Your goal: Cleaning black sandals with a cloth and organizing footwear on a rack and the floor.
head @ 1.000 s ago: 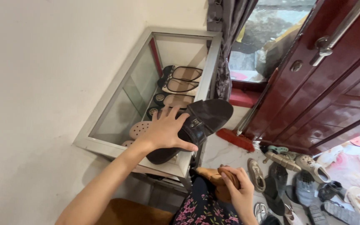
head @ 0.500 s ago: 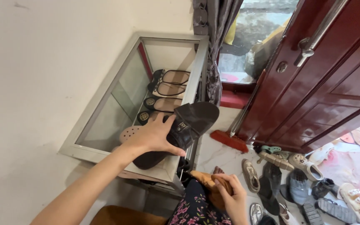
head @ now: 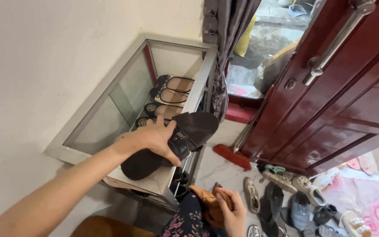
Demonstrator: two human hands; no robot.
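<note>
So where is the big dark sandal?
In the head view, the dark sandal sits left of centre, gripped by the left hand over the glass-topped shoe cabinet.

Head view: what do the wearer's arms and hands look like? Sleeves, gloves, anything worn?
Both are bare. The left hand and its long forearm show no sleeve, glove, watch or ring. The right hand is also ungloved, with no jewellery visible; its arm is out of view. Below lies dark fabric with pink flowers.

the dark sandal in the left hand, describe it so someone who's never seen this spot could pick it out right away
Find the glass-topped shoe cabinet against the white wall, left of the red door. At its near front corner, the left hand grips a dark brown sandal. Unlike the flats shelved under the glass, it lies on top, with a wide buckled strap.
</note>
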